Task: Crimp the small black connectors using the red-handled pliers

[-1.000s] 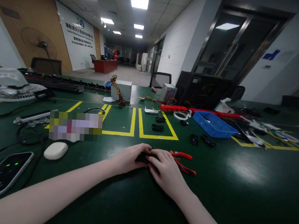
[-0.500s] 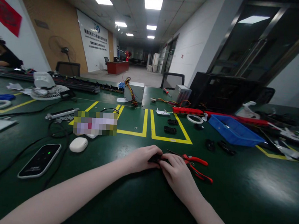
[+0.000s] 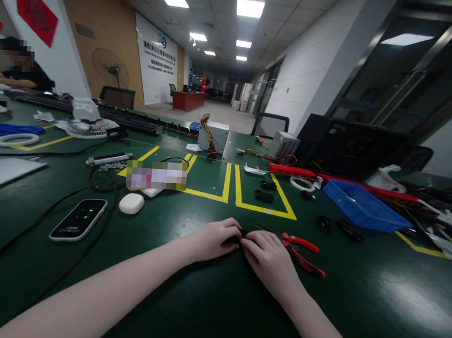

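Tabletop [image 3: 202, 310]: dark green, with yellow tape [image 3: 251, 207] lines stuck on it.
Blue tray [image 3: 357, 207]: on the right, well apart from the hands.
Left hand [image 3: 217, 239]: fingers bent in, pinching a small black piece [image 3: 245, 232].
Right hand [image 3: 269, 250]: curled round the same piece from the other side.
Pliers [image 3: 302, 241]: red handles, lying just beside the right hand, partly hidden by it.
Black piece: between the fingertips, above the tabletop, mostly covered.
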A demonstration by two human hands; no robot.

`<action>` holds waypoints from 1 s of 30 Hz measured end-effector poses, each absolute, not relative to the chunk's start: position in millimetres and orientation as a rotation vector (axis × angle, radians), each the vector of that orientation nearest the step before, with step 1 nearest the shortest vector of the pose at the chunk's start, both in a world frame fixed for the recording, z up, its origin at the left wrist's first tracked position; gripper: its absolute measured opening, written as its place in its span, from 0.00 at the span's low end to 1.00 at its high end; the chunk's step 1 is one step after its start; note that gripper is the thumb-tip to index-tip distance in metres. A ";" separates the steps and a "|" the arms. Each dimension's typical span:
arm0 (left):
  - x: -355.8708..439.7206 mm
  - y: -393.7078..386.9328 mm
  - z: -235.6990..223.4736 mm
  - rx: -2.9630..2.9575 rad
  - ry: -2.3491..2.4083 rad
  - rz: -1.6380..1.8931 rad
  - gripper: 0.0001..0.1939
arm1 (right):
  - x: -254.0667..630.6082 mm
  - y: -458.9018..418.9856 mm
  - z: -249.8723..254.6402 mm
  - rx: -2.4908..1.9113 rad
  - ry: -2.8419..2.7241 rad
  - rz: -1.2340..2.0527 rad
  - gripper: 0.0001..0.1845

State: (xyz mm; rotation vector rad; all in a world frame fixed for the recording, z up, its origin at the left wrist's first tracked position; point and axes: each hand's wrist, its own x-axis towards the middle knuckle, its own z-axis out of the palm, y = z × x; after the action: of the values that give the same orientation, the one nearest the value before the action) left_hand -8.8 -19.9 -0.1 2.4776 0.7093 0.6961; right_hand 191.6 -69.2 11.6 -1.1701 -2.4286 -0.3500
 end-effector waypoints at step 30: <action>-12.5 -14.3 0.0 2.599 0.622 0.733 0.10 | 191.0 -65.5 12.3 -1.134 -2.428 -0.184 0.09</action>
State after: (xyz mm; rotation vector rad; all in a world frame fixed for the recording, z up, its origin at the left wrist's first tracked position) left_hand -12.5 -14.3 0.0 2.5990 0.6225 0.7325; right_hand 191.0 -65.5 12.3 -1.1340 -2.4283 -0.1845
